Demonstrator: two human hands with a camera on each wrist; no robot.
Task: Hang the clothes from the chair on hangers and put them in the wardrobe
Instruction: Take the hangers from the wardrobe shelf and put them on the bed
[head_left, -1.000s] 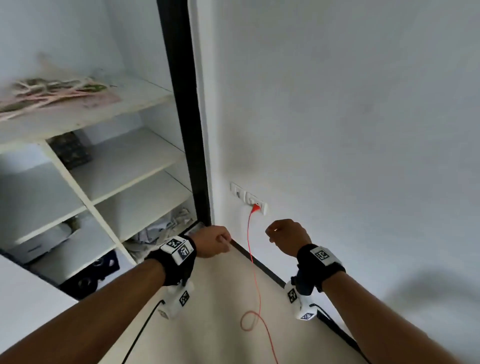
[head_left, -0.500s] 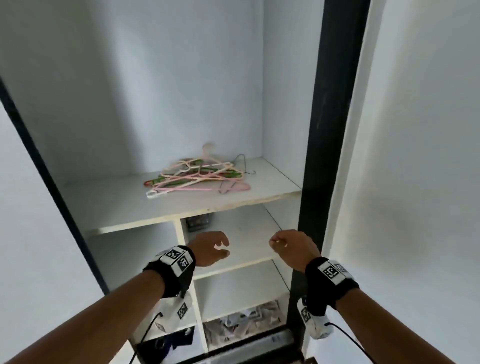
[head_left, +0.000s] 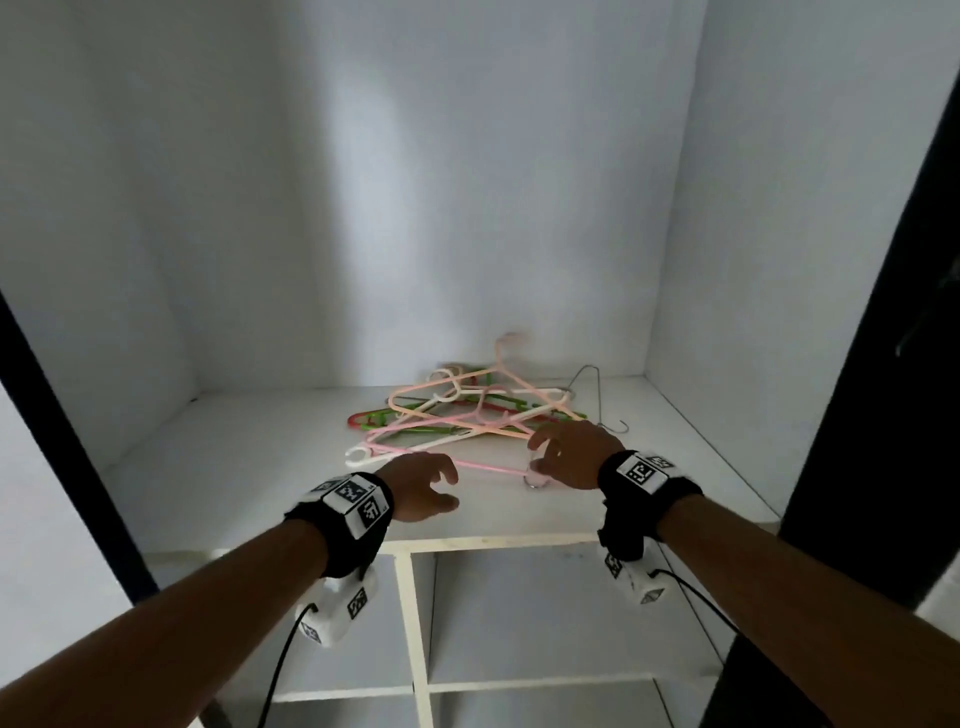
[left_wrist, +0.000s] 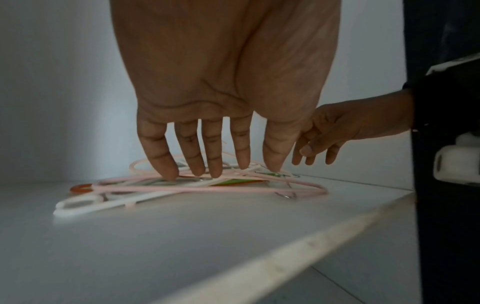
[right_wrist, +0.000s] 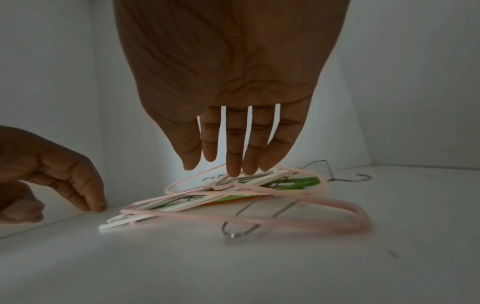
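Head view, hangers (head_left: 457, 415) beneath both hands' fingers (head_left: 540, 447)

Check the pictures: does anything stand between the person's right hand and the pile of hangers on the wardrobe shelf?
Nothing visible does. The right hand hovers open just over the near edge of the pile of hangers on the shelf, with only air under its fingers. The left hand is off to the side.
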